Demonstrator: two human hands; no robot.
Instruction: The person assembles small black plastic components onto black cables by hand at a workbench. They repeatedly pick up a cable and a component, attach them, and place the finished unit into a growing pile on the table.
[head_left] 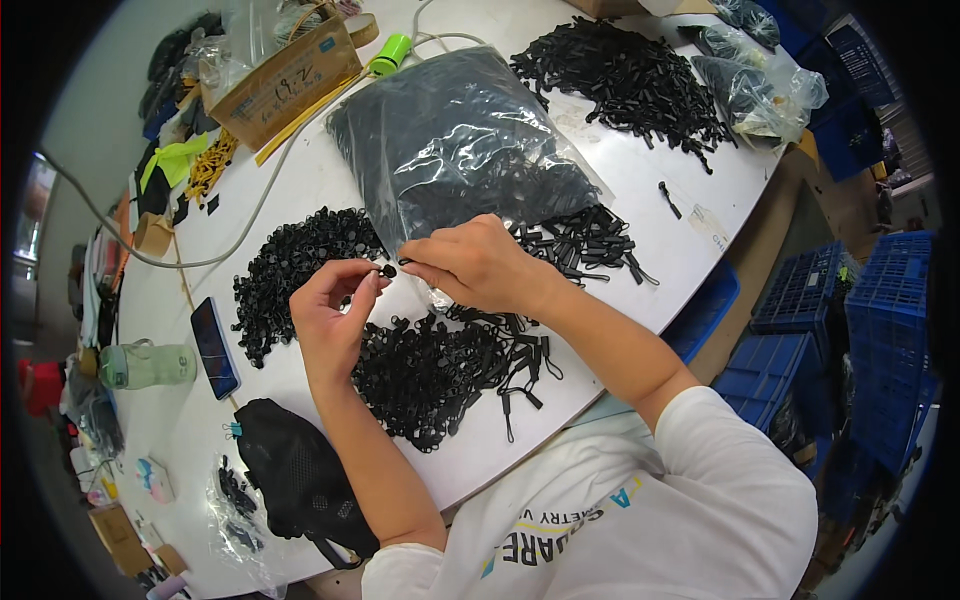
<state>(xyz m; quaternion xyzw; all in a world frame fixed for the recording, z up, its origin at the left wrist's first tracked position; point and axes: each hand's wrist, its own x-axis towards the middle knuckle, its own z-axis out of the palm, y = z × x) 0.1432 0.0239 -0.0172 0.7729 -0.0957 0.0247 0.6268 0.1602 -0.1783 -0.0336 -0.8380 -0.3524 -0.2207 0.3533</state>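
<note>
My left hand pinches a small black plastic piece between thumb and fingertips. Close beside it, the fingers of my right hand are closed on a small black item, mostly hidden, perhaps the end of a corded pull. Under and around my hands lie a heap of small black ringed clips, a second heap of black parts, and black zipper pulls with cord loops. A large clear bag of black parts rests just beyond my hands.
Another heap of black pulls spreads at the far right, near filled plastic bags. At left are a phone, a green bottle and a black mesh bag. A cardboard box stands far left. Blue crates stack beyond the table's right edge.
</note>
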